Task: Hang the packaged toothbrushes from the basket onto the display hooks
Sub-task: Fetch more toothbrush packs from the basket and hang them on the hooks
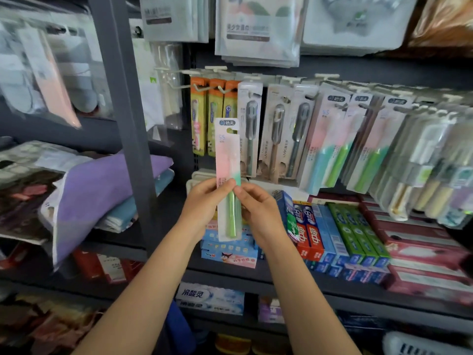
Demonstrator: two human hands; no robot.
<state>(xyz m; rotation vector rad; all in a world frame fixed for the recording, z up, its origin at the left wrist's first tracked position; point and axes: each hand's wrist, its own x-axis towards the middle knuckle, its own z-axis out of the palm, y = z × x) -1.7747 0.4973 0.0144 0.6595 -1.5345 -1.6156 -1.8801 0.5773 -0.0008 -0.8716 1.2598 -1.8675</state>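
A packaged toothbrush (227, 160) with a pink and teal card and a green handle stands upright in front of the shelf. My left hand (204, 201) grips its left edge at mid height, and my right hand (256, 206) pinches its right edge at the same height. White display hooks (179, 73) stick out of the dark back panel above; the leftmost one carries nothing, the others carry rows of packaged toothbrushes (330, 139). The pack's hang hole sits below and right of the bare hook. A white basket corner (409, 345) shows at the bottom right.
A dark metal upright (128, 119) splits the shelving just left of the pack. Folded towels (102, 190) lie on the left shelf. Toothpaste boxes (332, 234) fill the shelf under the hooks. Larger hanging packs (256, 32) crowd the row above.
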